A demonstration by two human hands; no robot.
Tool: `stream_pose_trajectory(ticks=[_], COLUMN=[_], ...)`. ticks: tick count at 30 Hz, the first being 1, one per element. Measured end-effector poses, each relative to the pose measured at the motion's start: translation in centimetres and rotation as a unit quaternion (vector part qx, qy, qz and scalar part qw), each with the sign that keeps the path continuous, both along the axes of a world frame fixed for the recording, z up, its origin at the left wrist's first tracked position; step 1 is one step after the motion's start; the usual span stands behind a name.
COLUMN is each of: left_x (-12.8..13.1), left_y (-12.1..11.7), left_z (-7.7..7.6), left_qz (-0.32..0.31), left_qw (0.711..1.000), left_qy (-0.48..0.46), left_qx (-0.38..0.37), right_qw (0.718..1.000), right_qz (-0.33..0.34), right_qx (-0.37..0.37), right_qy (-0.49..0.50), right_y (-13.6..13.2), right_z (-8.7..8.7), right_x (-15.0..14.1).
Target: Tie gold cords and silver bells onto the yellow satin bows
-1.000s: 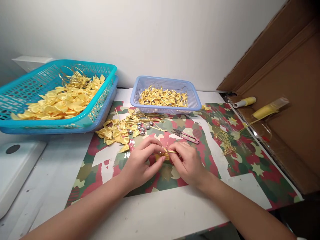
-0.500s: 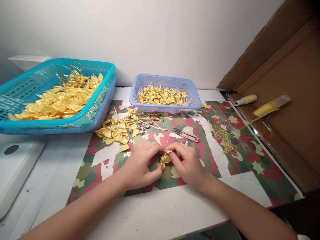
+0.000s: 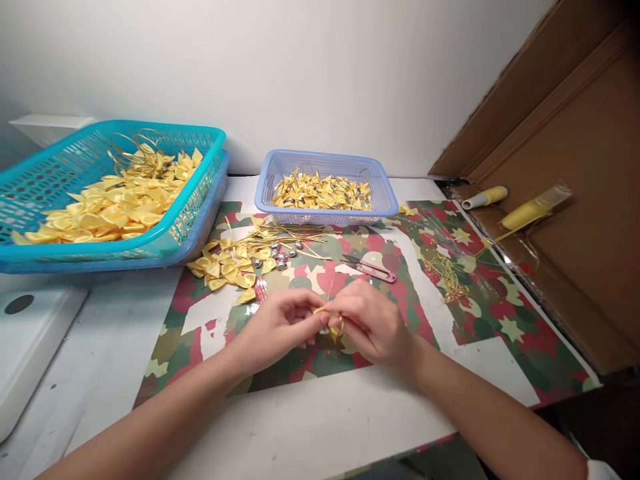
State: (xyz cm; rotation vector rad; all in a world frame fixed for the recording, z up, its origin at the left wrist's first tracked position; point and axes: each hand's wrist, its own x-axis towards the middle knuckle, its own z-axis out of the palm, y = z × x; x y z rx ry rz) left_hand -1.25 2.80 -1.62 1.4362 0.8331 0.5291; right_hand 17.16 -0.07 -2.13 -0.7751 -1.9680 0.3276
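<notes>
Between my hands is a small yellow satin bow point(image 3: 336, 330) with a gold cord point(image 3: 320, 310) at it. My left hand point(image 3: 283, 327) is closed, thumb and forefinger pinching the cord. My right hand point(image 3: 375, 323) closes around the cord and bow from the other side, so part of the bow is hidden by its fingers. Just beyond the hands lie pink-handled thread snips point(image 3: 370, 268). To their left are silver bells point(image 3: 281, 257), a bunch of gold cords point(image 3: 295, 233) and a pile of loose yellow bows point(image 3: 227, 263).
A turquoise basket point(image 3: 200, 190) of yellow bows stands at the left, stacked on a blue one. Behind the hands is a blue-violet basket point(image 3: 265, 183) with finished-looking bows. Gold thread scraps point(image 3: 453, 283) lie at right, near yellow spools point(image 3: 530, 210) by a cardboard wall point(image 3: 565, 167).
My left hand has gone from loosely beside the bow to pinching the gold cord. My right hand has turned over more, and the bow hangs lower under the fingers.
</notes>
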Motion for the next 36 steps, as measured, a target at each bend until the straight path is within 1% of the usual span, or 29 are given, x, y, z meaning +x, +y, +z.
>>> stream_pose_trajectory(ticks=[3,5,6,8,10,14,18,24,28,32,36], left_x=[-0.1,-0.2,-0.2,-0.1,-0.1,0.1,0.2,0.4,0.6,0.8,0.9], left_y=[0.0,-0.2,-0.4,-0.8,-1.0,-1.1,-1.0,-1.3,-1.5,-1.5,-1.4], left_z=[-0.5,-0.8,-0.9,-1.2,-1.3,-1.1,-0.9,-0.7,-0.7,-0.5,-0.2], left_qz=[0.125,0.175,0.189,0.204,0.208,0.199,0.212,0.218,0.220,0.223,0.219], left_qw=[0.988,0.971,0.962,0.943,0.927,0.914,0.907,0.914,0.924,0.934,0.945], left_qy=[-0.009,0.007,0.016,0.027,0.028,0.033,0.035,0.041,0.050,0.056,0.053], left_qx=[0.090,0.161,0.196,0.261,0.310,0.353,0.362,0.340,0.308,0.273,0.236], right_qw=[0.996,0.993,0.991,0.985,0.980,0.977,0.977,0.973,0.970,0.971,0.976], right_qz=[-0.090,-0.115,-0.122,-0.136,-0.155,-0.172,-0.181,-0.199,-0.206,-0.194,-0.177], right_qx=[0.008,-0.003,-0.011,-0.022,-0.020,0.006,0.021,0.032,0.029,0.012,-0.009], right_qy=[0.020,-0.015,-0.046,-0.099,-0.123,-0.125,-0.113,-0.113,-0.122,-0.139,-0.125], right_y=[-0.3,-0.5,-0.6,-0.7,-0.6,-0.2,0.1,0.3,0.5,0.6,0.8], right_z=[0.1,0.0,-0.2,-0.5,-0.8,-1.0,-1.0,-1.1,-1.1,-1.2,-1.3], right_x=[-0.2,-0.6,-0.8,-1.3,-1.6,-1.6,-1.3,-1.7,-1.7,-1.6,-1.3])
